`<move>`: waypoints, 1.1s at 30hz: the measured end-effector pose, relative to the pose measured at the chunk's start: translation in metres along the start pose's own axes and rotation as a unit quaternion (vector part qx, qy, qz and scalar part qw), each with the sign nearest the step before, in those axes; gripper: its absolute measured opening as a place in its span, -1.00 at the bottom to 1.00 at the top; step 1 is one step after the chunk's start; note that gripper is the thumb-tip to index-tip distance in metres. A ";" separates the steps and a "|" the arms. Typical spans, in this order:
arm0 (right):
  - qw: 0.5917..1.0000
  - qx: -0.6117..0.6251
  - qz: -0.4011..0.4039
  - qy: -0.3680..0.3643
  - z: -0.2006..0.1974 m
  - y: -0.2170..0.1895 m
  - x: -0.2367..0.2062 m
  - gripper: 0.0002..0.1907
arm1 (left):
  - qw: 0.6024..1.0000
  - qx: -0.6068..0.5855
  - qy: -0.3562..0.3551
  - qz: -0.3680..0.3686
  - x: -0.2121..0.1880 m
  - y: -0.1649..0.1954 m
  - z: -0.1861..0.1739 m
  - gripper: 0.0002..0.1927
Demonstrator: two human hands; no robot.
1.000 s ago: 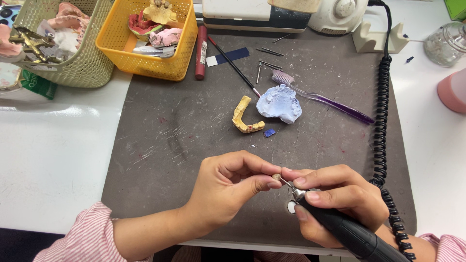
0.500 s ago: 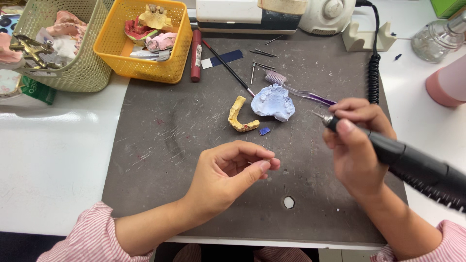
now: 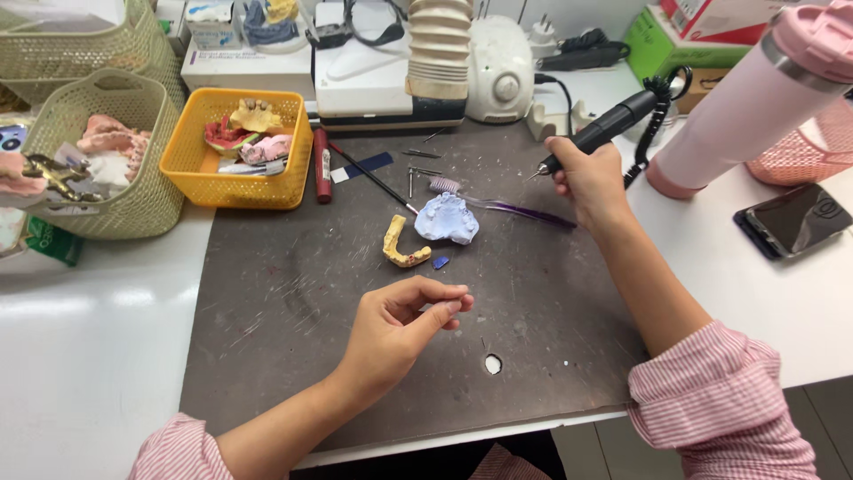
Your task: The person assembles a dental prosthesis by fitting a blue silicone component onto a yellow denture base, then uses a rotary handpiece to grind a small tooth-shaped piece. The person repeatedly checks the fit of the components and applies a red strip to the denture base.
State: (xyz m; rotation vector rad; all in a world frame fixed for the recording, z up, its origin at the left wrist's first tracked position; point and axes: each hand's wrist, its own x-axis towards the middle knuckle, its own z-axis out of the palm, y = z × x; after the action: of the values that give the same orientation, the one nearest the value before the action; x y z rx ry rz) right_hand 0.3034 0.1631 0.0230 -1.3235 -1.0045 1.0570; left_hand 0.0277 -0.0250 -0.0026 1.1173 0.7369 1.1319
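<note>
Dark grey mat (image 3: 293,302), scuffed and scratched, lies on a glossy white bench (image 3: 89,338). Small hole or white chip in the mat at (image 3: 493,364).

Right hand (image 3: 586,178) is closed around a black rotary handpiece (image 3: 600,132), slim cylinder, metal bur tip pointing left and down, coiled black cord (image 3: 653,116) trailing back. Hand is raised over the mat's far right edge.

Left hand (image 3: 400,324) is half curled, thumb and forefinger pinched together; something tiny may sit between them, too small to tell. It hovers over the mat centre, well apart from the handpiece.

Between the hands, further back: pale blue dental cast (image 3: 447,219), matte and lumpy; yellow arch-shaped piece (image 3: 397,245) just beside it on the left; small blue chip (image 3: 441,262) near both. Purple toothbrush (image 3: 506,209) lies touching the cast's right side. Thin metal burs (image 3: 418,173) and a black brush (image 3: 373,178) lie behind.

Yellow plastic basket (image 3: 231,191) holds pink and yellow casts. Green woven baskets (image 3: 133,204) sit far left. Red tube (image 3: 321,164) lies beside the yellow basket. Pink tumbler (image 3: 746,107) at right, dark phone (image 3: 793,220) near it. Green box (image 3: 653,40) and red-white box (image 3: 720,18) at top right, white-blue box (image 3: 213,18) at top left.
</note>
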 end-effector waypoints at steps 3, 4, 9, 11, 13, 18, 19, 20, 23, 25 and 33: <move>0.998 -0.052 -0.040 0.017 0.002 0.003 0.026 -0.80 | 1.000 0.001 0.005 0.001 0.005 -0.003 -0.001 -0.81; 0.997 -0.058 -0.048 0.017 0.003 0.006 0.036 -0.79 | 1.000 0.014 0.004 0.002 0.006 -0.004 -0.003 -0.81; 0.998 -0.035 0.031 -0.046 -0.012 0.010 0.078 -0.87 | 0.999 0.045 0.014 0.018 0.014 -0.008 -0.008 -0.81; 0.994 -0.054 0.054 -0.073 -0.020 0.008 0.082 -0.86 | 0.999 0.038 0.020 0.021 0.017 -0.011 -0.010 -0.83; 0.991 -0.079 0.050 -0.094 -0.026 0.005 0.073 -0.73 | 0.999 0.031 0.027 0.021 0.020 -0.013 -0.013 -0.83; 0.974 -0.110 0.133 -0.146 -0.035 -0.020 0.029 -0.85 | 0.999 0.016 0.032 0.000 0.021 -0.021 -0.012 -0.83; 0.969 -0.135 0.145 -0.145 -0.035 -0.024 0.021 -0.82 | 0.999 0.021 0.030 0.000 0.022 -0.023 -0.011 -0.83; 0.973 -0.128 0.138 -0.138 -0.034 -0.027 0.015 -0.78 | 0.999 0.026 0.028 -0.001 0.021 -0.024 -0.010 -0.83; 0.982 -0.146 0.086 -0.087 -0.030 -0.030 0.008 -0.52 | 0.999 0.033 0.026 -0.001 0.022 -0.025 -0.011 -0.83; 0.977 -0.211 0.012 -0.015 -0.027 -0.027 0.012 -0.22 | 0.999 0.038 0.028 -0.002 0.022 -0.025 -0.012 -0.82; 0.982 -0.182 0.013 0.051 -0.006 0.006 0.037 -0.19 | 0.999 0.044 0.028 -0.012 0.021 -0.021 -0.010 -0.80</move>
State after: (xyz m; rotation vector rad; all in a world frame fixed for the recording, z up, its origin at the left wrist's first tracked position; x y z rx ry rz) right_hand 0.3182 0.1971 0.0156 -1.6717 -1.1418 0.8390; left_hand 0.0318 -0.0024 -0.0241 1.1516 0.8483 1.1235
